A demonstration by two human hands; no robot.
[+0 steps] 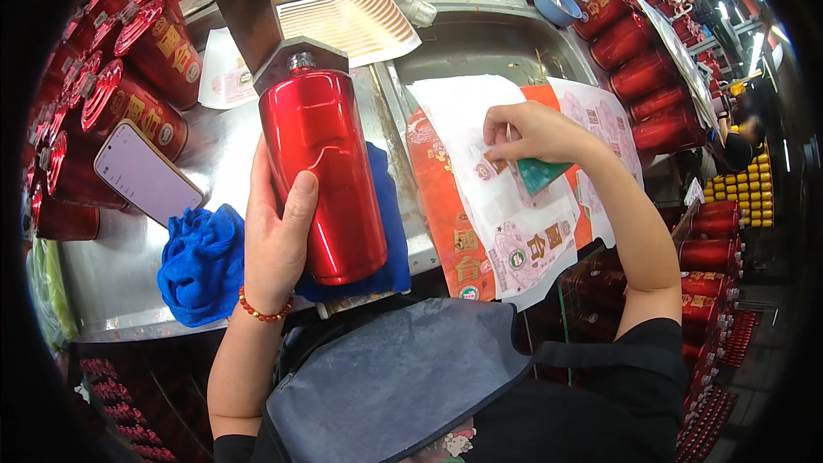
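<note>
My left hand (281, 236) is wrapped round a plain, glossy red bottle (339, 146), thumb along its front. The bottle lies tilted, its bare threaded neck pointing away, against a dark angular plate on an upright metal bar (244, 4). To the right, my right hand (538, 133) is closed over a white decal sheet (467, 111), thumb and fingertips pinched at a small printed decal. A green flat scraper (540, 175) sticks out beneath that hand. Under the white sheet lies a red sheet with gold print (441, 214). What the fingertips pinch is partly hidden.
Printed red bottles (154, 56) crowd the left side, and more (639, 60) stand at the right. A phone (146, 167) leans beside a crumpled blue cloth (203, 261). Behind the sheets is a metal sink (480, 39) with a blue bowl (557, 5) at its far corner.
</note>
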